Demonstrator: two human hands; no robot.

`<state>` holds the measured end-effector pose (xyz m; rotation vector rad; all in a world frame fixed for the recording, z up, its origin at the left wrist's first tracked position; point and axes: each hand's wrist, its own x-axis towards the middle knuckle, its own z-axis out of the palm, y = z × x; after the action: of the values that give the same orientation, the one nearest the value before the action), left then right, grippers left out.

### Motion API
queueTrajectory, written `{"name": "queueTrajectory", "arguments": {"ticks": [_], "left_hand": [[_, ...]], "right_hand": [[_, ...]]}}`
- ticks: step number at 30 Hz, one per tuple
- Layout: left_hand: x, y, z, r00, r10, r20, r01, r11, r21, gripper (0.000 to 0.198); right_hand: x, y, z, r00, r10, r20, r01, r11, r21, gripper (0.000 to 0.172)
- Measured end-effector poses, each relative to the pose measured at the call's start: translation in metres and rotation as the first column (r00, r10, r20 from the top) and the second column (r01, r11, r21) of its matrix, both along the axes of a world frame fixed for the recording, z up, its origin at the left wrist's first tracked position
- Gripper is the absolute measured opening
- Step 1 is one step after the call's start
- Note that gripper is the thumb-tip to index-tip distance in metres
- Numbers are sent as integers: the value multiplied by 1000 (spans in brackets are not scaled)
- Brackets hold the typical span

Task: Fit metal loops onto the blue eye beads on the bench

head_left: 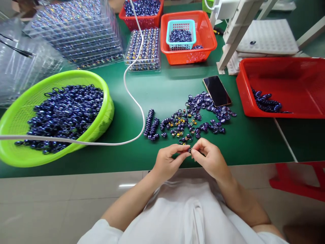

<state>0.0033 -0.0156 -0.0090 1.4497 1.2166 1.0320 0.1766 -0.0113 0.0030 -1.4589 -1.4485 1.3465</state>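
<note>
My left hand point(169, 159) and my right hand point(209, 157) meet over the front edge of the green table. Between their fingertips is a small dark shiny piece point(189, 150), pinched from both sides; the fingers cover most of it. Just beyond the hands lie loose pieces with yellow and metal bits point(180, 125). To their left are rows of dark blue ring-like pieces point(149, 122) stacked side by side. A heap of glossy dark blue caps point(200, 101) spreads behind them, next to a phone point(217, 90).
A green basket point(108, 101) full of dark blue looped pieces stands left. Behind are stacked clear trays point(101, 44), a filled tray point(143, 51) and an orange basket point(172, 59). At right sits a red bin point(284, 67). A white cable point(133, 98) crosses the table.
</note>
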Motion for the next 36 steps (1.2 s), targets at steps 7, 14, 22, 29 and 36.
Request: {"name": "queueTrajectory", "arguments": {"ticks": [7,14,22,29,36], "left_hand": [[-2,-1,1,999,-34,24,33,999,38,21],[3,-2,4,975,119,186,-65,960,-272,19],[1,6,12,907,251,337,-67,879,-472,22],[3,7,13,923,224,313,-55,882,-468,11],[6,8,13,932,213,293,-41,866,-498,11]], "right_hand": [[-1,1,0,996,16,-84,-24,995,-92,14],[-5,3,0,999,37,-12,-37,999,-37,17],[5,-7,-10,999,36,4,-36,975,221,12],[7,-12,-15,998,34,56,-55,890,453,14],[7,-5,-13,973,104,207,-213,749,627,25]]}}
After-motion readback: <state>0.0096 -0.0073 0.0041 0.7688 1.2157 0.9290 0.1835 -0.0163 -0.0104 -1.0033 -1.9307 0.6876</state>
